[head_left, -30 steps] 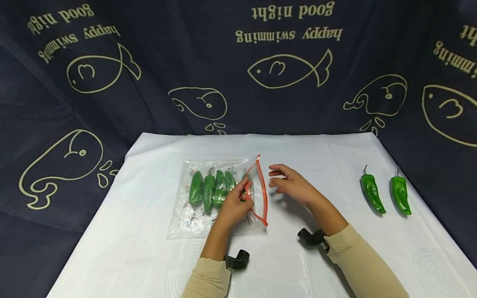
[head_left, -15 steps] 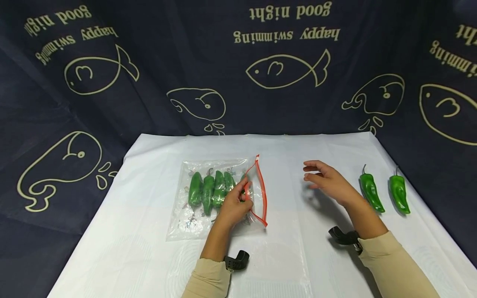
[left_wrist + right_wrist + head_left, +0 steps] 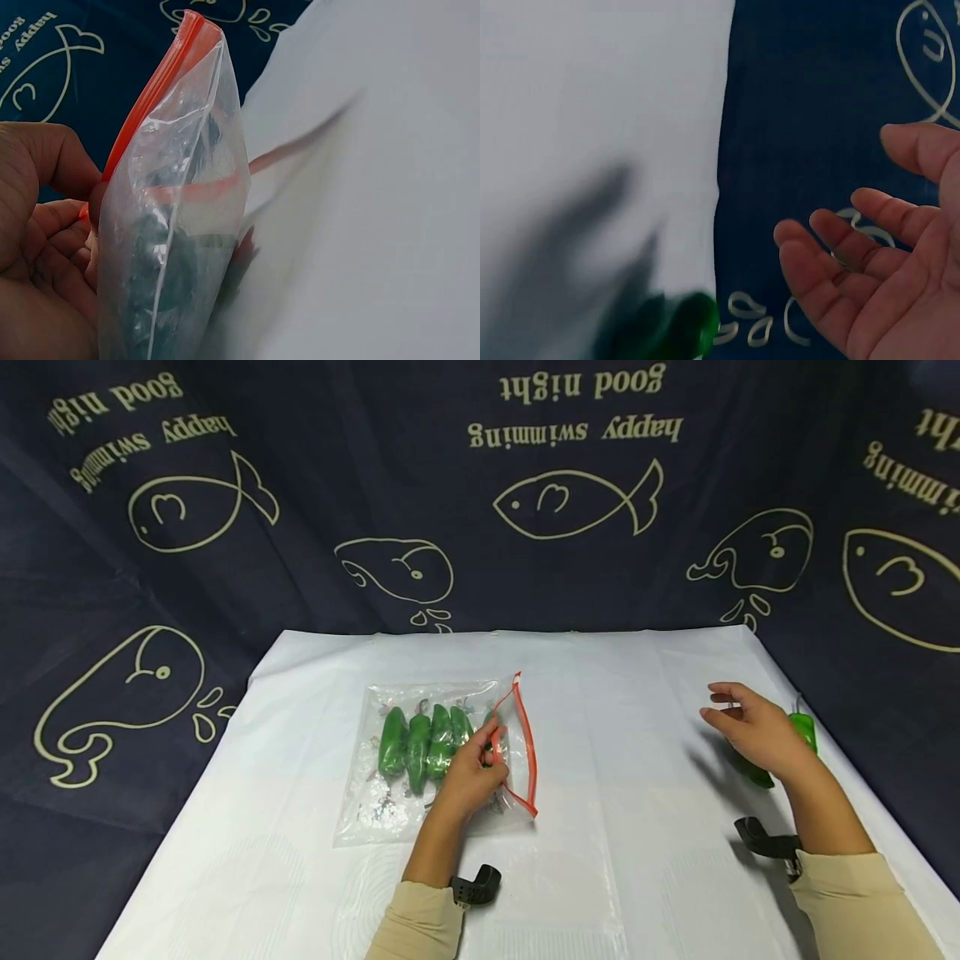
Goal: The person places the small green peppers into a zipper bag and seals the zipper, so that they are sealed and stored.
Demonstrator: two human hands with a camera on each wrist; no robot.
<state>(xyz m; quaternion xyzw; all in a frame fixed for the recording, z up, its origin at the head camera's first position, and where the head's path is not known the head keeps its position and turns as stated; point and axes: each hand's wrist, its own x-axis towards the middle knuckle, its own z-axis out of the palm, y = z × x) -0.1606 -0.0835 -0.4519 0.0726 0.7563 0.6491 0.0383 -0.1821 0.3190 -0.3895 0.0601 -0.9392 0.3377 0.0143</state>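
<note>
A clear zip bag [image 3: 390,793] with an orange-red seal [image 3: 525,735] lies on the white table cover [image 3: 600,877], with several green peppers [image 3: 420,743] inside. My left hand [image 3: 472,772] pinches the near lip of the bag's mouth and holds it up; the left wrist view shows the raised seal [image 3: 161,79] beside my thumb. My right hand [image 3: 753,731] hovers, fingers relaxed and holding nothing, over two loose green peppers at the right edge: one [image 3: 804,727] shows behind it, the other [image 3: 753,774] is mostly hidden. A pepper's blurred end [image 3: 679,326] appears below my right palm.
Dark blue cloth printed with fish and whales [image 3: 570,497] hangs behind and around the table. The table's right edge [image 3: 847,760] runs close beside the loose peppers. Black wrist camera mounts [image 3: 476,887] sit at both sleeves.
My right hand has swept rightward from beside the bag's mouth to above the two loose peppers. The left hand and bag have stayed put.
</note>
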